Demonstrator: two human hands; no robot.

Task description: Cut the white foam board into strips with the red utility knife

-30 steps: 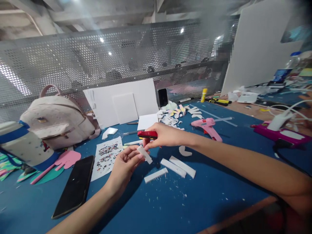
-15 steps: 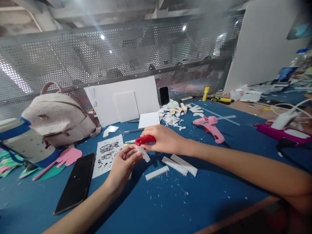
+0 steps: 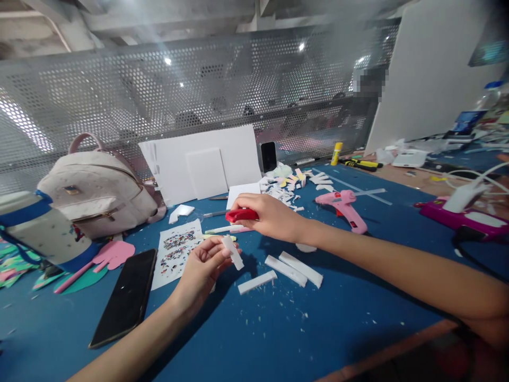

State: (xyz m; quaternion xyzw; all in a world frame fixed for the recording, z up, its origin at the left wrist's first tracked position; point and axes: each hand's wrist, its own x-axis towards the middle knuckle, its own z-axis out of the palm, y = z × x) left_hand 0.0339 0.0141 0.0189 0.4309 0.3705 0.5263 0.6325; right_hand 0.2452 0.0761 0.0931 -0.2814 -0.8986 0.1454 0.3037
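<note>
At the centre of the frame, the right hand (image 3: 274, 216) curls closed around a red tool (image 3: 242, 214), its rear hidden in the grip. Just lower left, the left hand (image 3: 201, 268) pinches a short, flat white strip (image 3: 233, 253), tilted and clear of the tool. Around lie a pale backpack (image 3: 99, 191) at left, a black phone (image 3: 125, 297) lower left, a pink glue gun (image 3: 344, 208) right of centre, and three loose strips (image 3: 292, 270) below centre. The right forearm (image 3: 377, 265) partly covers a small white piece (image 3: 306, 248).
</note>
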